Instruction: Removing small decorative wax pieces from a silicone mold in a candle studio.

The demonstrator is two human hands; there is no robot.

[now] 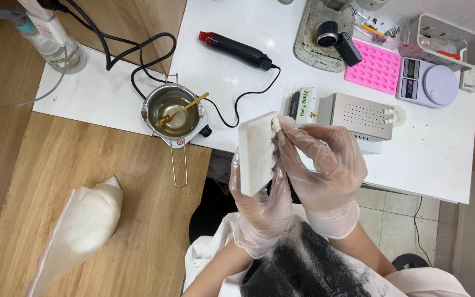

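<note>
Both my hands wear clear plastic gloves. My left hand (259,206) grips a white rectangular mould block (255,157) from below, holding it up on edge in front of me. My right hand (320,162) closes on the block's right side, its thumb and fingers pressing on small white pieces (275,124) at the top corner. The block hides most of my left palm.
A small metal melting pot (172,113) with yellowish liquid and a gold spoon sits on a little heater. A black heat gun (235,48), pink silicone mould (377,66), digital scale (427,81), grey perforated box (358,114), spray bottle (56,47) and white bag (86,220) lie around.
</note>
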